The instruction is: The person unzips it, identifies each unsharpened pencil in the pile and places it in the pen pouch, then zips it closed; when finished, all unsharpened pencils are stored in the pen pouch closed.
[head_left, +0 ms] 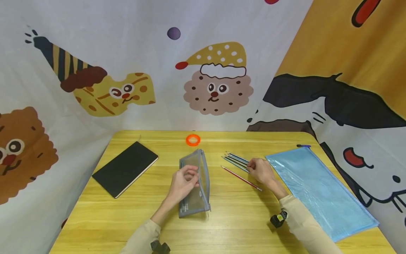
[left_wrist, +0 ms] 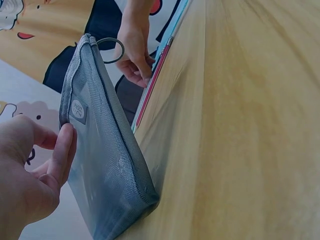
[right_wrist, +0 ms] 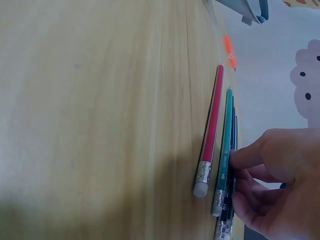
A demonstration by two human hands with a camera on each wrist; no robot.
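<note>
A grey mesh zip pouch (head_left: 193, 203) stands on the table. My left hand (head_left: 182, 183) holds it by its upper edge, fingertips at the zipper rim in the left wrist view. To the right lies a bunch of several pencils (head_left: 236, 160), side by side. My right hand (head_left: 261, 171) pinches at their near ends with curled fingers; which pencils are between the fingertips is partly hidden. In the right wrist view a green pencil (right_wrist: 225, 150) lies beside the thumb. A red pencil (head_left: 242, 179) lies apart, nearer to me.
A black notebook (head_left: 125, 169) lies at the left. An orange tape ring (head_left: 193, 140) is near the back edge. At the right lies a blue translucent zip folder (head_left: 320, 187), with a small dark blue pen-like item (head_left: 303, 145) by its far corner. A printed cloth hangs behind the table.
</note>
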